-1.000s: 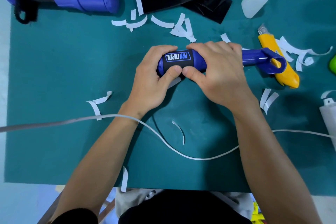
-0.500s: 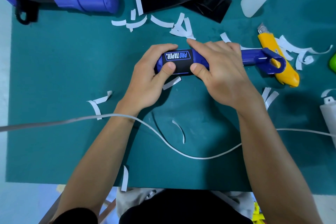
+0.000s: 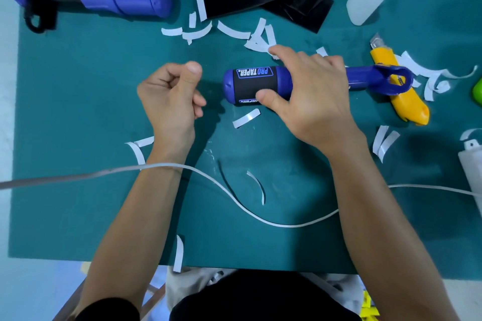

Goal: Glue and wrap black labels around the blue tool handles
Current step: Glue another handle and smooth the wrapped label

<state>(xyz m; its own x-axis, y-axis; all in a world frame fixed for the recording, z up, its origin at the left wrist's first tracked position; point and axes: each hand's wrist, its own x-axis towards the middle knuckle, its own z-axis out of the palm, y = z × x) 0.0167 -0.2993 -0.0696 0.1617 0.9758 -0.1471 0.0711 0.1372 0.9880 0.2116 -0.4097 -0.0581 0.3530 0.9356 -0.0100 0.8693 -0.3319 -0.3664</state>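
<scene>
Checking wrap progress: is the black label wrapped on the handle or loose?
Wrapped. The label lies flat around the handle, logo up, no lifted edge visible; underside seam hidden.

I see smooth blue plastic on the tool handle (image 3: 362, 77), a matt black label (image 3: 257, 87), a matt teal surface (image 3: 78, 112), glossy white paper strips (image 3: 246, 118), a shiny yellow plastic knife (image 3: 409, 105)

right hand (image 3: 313, 98): grips the blue plastic tool handle (image 3: 229, 86), which lies on the teal cutting mat (image 3: 78, 117)
black printed label (image 3: 257, 86): wrapped around the handle
left hand (image 3: 169, 96): curled, empty, near the handle's end, apart from it
</scene>
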